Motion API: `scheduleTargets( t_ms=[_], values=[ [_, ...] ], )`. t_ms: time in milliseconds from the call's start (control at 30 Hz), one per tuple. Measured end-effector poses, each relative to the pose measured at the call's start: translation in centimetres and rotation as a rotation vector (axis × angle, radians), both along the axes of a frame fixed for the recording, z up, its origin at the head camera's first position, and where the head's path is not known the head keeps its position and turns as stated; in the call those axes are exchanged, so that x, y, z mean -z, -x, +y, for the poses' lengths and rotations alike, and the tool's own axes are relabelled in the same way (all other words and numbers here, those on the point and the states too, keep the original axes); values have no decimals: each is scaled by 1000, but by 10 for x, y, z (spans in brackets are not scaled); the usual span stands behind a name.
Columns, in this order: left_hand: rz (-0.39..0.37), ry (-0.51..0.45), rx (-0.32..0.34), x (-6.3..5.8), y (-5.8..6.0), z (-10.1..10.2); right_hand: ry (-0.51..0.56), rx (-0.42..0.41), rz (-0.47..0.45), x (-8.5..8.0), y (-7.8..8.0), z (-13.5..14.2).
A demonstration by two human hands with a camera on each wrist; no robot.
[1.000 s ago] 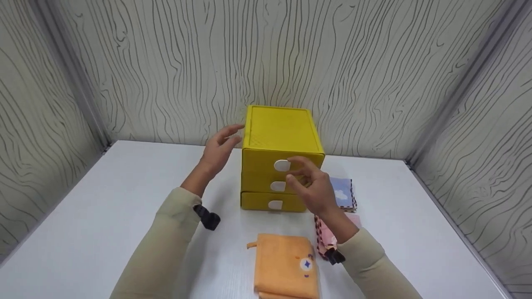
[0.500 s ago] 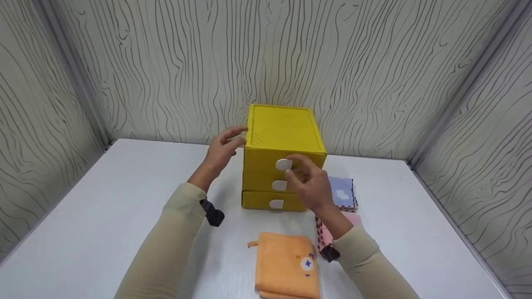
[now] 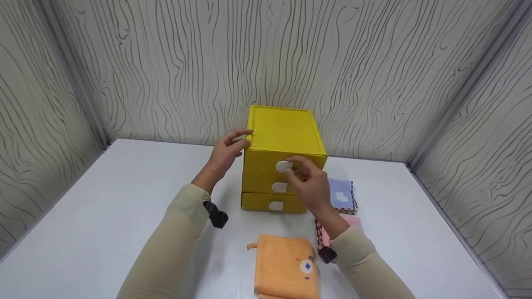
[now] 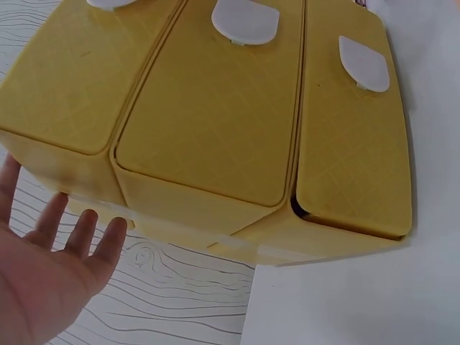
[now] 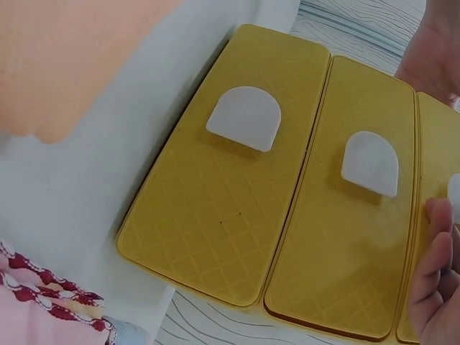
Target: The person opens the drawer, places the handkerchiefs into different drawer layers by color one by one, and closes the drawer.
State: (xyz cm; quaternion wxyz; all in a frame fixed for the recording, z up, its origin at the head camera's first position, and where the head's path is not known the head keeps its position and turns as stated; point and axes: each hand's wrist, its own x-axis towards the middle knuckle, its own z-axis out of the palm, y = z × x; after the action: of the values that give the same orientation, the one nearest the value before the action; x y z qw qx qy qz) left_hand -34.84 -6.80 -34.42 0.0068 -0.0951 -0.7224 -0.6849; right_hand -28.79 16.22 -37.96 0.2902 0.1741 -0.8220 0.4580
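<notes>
Head view: top white handle in pinch of right hand.

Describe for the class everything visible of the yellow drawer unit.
The yellow drawer unit is boxy and looks like plastic, with a rimmed flat top and three stacked drawers, their fronts faintly diamond-patterned, each with a white rounded handle. It stands upright on the white table near the patterned wall, drawers to the front. All look closed or nearly so. The left hand appears to touch its upper left edge; the right hand appears to pinch the top handle.
</notes>
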Motion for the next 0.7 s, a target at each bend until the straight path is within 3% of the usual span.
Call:
scheduleTargets(
  t_ms=[267,500,700],
  values=[
    [33,28,17,0,-1,1,33,-36,34,1,3,2],
    [1,27,2,3,1,1,67,-29,2,3,4,1],
    [-5,28,-19,4,0,2,77,-14,-20,-7,-8,-5]
  ],
)
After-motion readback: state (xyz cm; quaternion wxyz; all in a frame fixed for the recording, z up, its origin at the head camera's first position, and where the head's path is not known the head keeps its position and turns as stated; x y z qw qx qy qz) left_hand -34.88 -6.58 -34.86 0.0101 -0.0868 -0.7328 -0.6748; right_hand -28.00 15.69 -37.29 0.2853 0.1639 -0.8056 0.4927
